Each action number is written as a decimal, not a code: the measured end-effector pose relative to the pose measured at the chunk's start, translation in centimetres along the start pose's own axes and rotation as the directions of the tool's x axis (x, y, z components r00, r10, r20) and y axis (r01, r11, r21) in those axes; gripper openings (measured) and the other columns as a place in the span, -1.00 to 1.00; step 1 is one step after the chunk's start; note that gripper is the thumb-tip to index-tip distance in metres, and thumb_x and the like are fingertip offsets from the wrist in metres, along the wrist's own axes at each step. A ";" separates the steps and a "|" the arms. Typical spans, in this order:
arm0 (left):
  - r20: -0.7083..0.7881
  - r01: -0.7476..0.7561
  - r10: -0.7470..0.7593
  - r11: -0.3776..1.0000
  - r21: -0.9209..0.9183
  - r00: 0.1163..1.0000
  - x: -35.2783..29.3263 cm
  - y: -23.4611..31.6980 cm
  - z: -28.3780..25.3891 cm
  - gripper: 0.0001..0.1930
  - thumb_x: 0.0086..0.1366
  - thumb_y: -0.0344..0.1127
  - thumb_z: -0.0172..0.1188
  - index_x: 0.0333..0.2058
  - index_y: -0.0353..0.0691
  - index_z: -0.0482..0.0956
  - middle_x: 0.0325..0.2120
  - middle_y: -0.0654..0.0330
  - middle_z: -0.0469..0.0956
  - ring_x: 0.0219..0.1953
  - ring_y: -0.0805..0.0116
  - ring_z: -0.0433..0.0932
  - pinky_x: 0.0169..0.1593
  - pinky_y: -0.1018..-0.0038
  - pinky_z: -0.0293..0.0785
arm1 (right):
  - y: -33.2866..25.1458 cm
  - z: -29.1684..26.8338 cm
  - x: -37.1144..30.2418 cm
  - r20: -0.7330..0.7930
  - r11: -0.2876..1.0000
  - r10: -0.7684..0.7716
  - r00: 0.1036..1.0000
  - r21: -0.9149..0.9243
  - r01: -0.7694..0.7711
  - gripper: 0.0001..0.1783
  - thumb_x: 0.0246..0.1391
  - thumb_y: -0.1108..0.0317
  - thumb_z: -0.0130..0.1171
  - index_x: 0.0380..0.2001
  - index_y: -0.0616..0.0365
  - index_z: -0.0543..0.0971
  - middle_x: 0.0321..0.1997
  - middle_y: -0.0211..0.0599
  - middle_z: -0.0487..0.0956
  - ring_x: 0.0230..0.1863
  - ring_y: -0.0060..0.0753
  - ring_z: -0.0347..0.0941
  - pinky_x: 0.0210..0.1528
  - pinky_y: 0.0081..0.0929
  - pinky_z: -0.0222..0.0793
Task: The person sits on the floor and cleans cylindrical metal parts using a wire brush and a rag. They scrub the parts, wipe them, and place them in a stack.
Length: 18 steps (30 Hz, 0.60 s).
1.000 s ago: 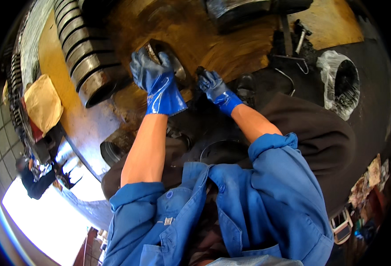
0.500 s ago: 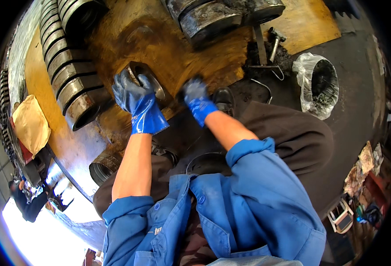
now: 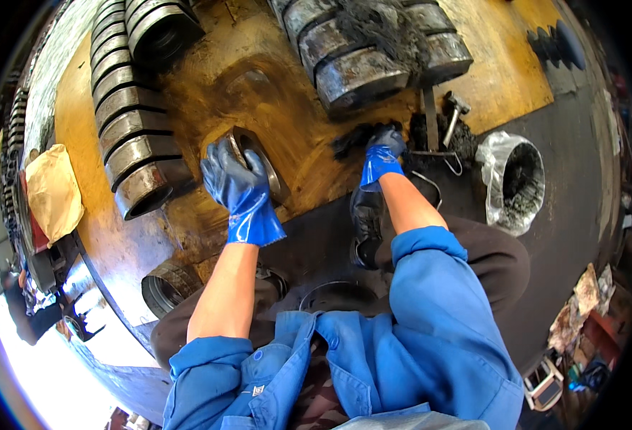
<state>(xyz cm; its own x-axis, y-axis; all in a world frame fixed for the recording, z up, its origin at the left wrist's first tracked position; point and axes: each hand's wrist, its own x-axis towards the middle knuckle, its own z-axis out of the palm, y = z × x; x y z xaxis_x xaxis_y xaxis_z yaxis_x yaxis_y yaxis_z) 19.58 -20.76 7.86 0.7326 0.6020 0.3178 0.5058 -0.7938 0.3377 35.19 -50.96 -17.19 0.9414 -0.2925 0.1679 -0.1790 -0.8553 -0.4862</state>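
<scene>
My left hand (image 3: 235, 175), in a blue rubber glove, grips a thick metal ring (image 3: 267, 161) standing on the oil-stained yellow board (image 3: 309, 154). Its fingers wrap over the ring's left side and partly hide the opening. My right hand (image 3: 386, 143), gloved alike, is apart from the ring, farther right. Its fingers are closed on a clump of dark, stringy fibre (image 3: 351, 142) close to the board. A similar dark tangle (image 3: 384, 32) lies over the metal rings (image 3: 359, 75) lined up beyond it.
Rows of metal rings (image 3: 133, 118) lie at the left. A hammer (image 3: 453, 118) rests in dark debris beside my right hand. To its right is a clear plastic bag (image 3: 496, 190) holding dark material. Another ring (image 3: 169, 287) sits near my left knee; a person (image 3: 26, 312) is at far left.
My right hand has moved right, away from the ring, toward the hammer. My left hand still grips the ring. The whole view has shifted slightly.
</scene>
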 end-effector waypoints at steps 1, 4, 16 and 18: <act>-0.019 0.020 -0.019 0.998 0.066 1.000 -0.2 -2.7 -0.7 -0.47 0.19 -0.12 0.18 0.10 -0.26 0.49 0.17 -0.19 0.41 0.21 -0.27 0.33 0.31 -0.02 0.18 | -6.1 0.3 -2.8 0.059 0.845 0.338 0.939 0.420 -0.331 -0.65 0.18 0.18 -0.01 -0.16 0.15 0.65 -0.20 -0.05 0.67 -0.19 -0.09 0.61 -0.20 -0.19 0.47; -0.057 -0.005 0.009 0.997 0.080 0.998 -0.1 -3.8 -2.0 -0.47 0.17 -0.13 0.19 0.10 -0.25 0.50 0.15 -0.19 0.43 0.21 -0.30 0.34 0.31 -0.02 0.17 | -14.0 -1.0 -9.0 0.488 0.739 -0.311 0.815 -0.415 0.531 -0.60 0.21 0.12 0.02 0.01 0.03 0.59 0.29 -0.11 0.40 0.32 0.06 0.25 0.16 0.14 0.25; -0.026 -0.008 0.010 0.997 0.080 1.000 0.5 -2.3 -3.1 -0.53 0.19 -0.15 0.18 0.03 -0.28 0.53 0.07 -0.17 0.50 0.12 -0.20 0.44 0.23 0.06 0.31 | -10.8 -3.3 -14.1 0.796 0.091 -0.606 0.012 0.054 0.994 -0.60 0.13 0.23 -0.01 -0.02 0.13 0.60 0.08 -0.18 0.57 0.17 -0.06 0.39 0.06 0.00 0.31; -0.093 -0.035 0.048 0.989 0.145 0.994 0.3 -3.4 -2.7 -0.53 0.19 -0.15 0.18 0.03 -0.29 0.53 0.07 -0.17 0.50 0.12 -0.19 0.44 0.23 0.07 0.31 | -9.8 -3.6 -9.4 0.819 0.163 -0.562 0.116 -0.028 0.986 -0.62 0.13 0.25 -0.02 -0.06 0.13 0.61 0.05 -0.18 0.58 0.14 -0.05 0.44 -0.03 -0.06 0.39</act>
<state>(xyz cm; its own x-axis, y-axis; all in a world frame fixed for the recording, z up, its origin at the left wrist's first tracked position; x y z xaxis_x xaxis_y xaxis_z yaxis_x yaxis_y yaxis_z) 16.79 -17.64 9.21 0.7106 0.5682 0.4150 0.5409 -0.8183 0.1943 27.11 -41.35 -10.88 0.4437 0.7969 -0.4100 0.8914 -0.4396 0.1104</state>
